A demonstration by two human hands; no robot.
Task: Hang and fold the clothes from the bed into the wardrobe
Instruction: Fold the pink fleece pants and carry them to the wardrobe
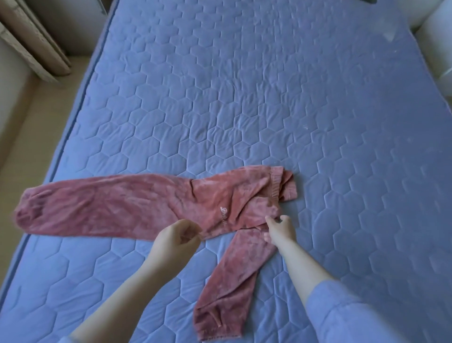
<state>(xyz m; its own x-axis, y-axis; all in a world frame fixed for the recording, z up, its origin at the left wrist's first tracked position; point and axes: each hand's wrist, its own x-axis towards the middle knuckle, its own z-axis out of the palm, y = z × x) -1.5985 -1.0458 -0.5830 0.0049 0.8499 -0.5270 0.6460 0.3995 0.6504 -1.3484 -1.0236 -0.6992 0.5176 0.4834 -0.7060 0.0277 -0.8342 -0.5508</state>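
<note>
A pair of pink velvet trousers (pixel 137 205) lies on the blue quilted mattress (pixel 244 85). One leg stretches flat to the left. The other leg (pixel 234 276) bends down toward me, its cuff near the bottom edge. The waistband (pixel 281 186) is bunched at the right. My left hand (pixel 175 236) is at the lower edge of the crotch, its curled fingers pinching the fabric edge. My right hand (pixel 281 229) is on the hip where the bent leg starts, thumb and fingers pinching the cloth there.
Beige floor (pixel 36 137) runs along the mattress's left edge, with pale boards (pixel 36 49) leaning at the top left. White furniture (pixel 435 44) stands close to the right edge. A dark object (pixel 369 1) peeks in at the top.
</note>
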